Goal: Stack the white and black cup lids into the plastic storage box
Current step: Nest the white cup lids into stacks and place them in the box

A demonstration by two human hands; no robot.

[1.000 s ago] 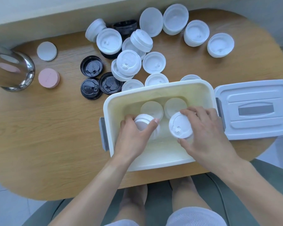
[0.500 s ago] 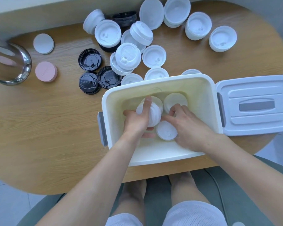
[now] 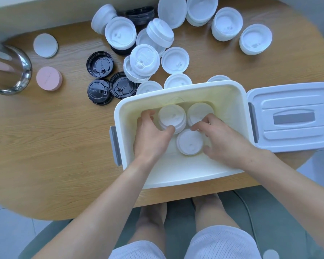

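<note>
The white plastic storage box [image 3: 120, 116] stands open at the table's near edge. Three white lid stacks sit inside it: one at the back left [image 3: 173, 116], one at the back right [image 3: 199, 111] and one in front [image 3: 190, 142]. My left hand [image 3: 151, 137] reaches into the box and holds the back left stack between thumb and curled fingers. My right hand [image 3: 226, 143] curls round the right side of the front lid. Many white lids [image 3: 144, 60] and three black lids [image 3: 100, 64] lie on the table behind the box.
The box's own grey-handled cover [image 3: 292, 116] lies to the right of the box. A steel vessel [image 3: 9, 70], a pink disc [image 3: 49, 78] and a white disc [image 3: 45, 45] sit at the far left. A wall edge runs behind the table.
Both hands went down into the box with their lids. The left one carried its stack to the back left; the right one brought its lid down to the front.
</note>
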